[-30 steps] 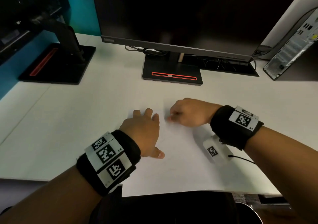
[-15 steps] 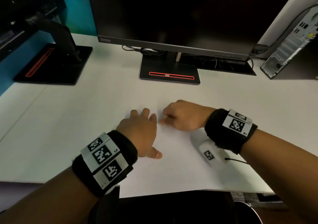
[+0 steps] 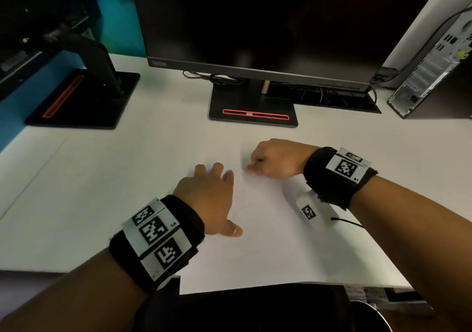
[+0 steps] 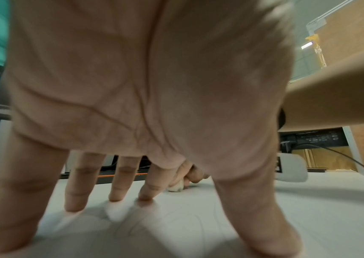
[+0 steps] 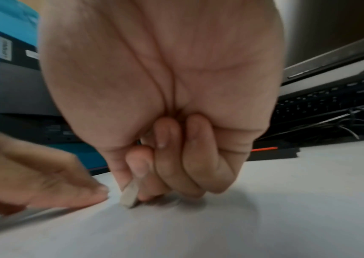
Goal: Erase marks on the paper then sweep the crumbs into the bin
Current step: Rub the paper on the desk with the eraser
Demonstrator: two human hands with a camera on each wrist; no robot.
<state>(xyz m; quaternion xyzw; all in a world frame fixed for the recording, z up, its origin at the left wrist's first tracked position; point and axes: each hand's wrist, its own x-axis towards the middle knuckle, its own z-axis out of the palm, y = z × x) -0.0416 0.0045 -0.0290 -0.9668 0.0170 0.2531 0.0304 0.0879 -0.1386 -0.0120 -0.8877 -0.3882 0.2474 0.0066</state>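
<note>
Erasing step, judged underway; sweep not started, no crumbs resolvable in any view.

Paper (image 3: 268, 242) lies flat on the white desk (image 3: 89, 191), its near edge hanging slightly past the desk edge at 6 o'clock. Faint pencil lines show on the sheet between the hands.

Left hand (image 3: 207, 199): fingers straight and splayed, tips pressed on the paper, thumb out toward 3 o'clock. The left wrist view confirms the fingertips (image 4: 115, 197) are planted on the sheet with the palm arched clear of it. Likely reason: it pins the sheet so eraser strokes don't drag or crumple it. It sits just beside the work spot, at its 8 o'clock, where the hold helps most.

Right hand (image 3: 275, 158): fingers curled, pinching a small pale eraser (image 5: 130, 196) between thumb and forefinger. The eraser is tilted, its lower corner touching the paper just beside the left fingertips. A corner contact would concentrate pressure on a thin line.

Bin: a dark round rim (image 3: 370, 313) shows below the desk edge at 5 o'clock; probably the bin, can't confirm.

Monitor stand (image 3: 252, 112) at 12 o'clock, second stand (image 3: 84, 99) at 10 o'clock, PC tower (image 3: 431, 66) at 2 o'clock. All well apart from the work area.

Risk: the overhanging paper edge could shift if the left hand lifts.
</note>
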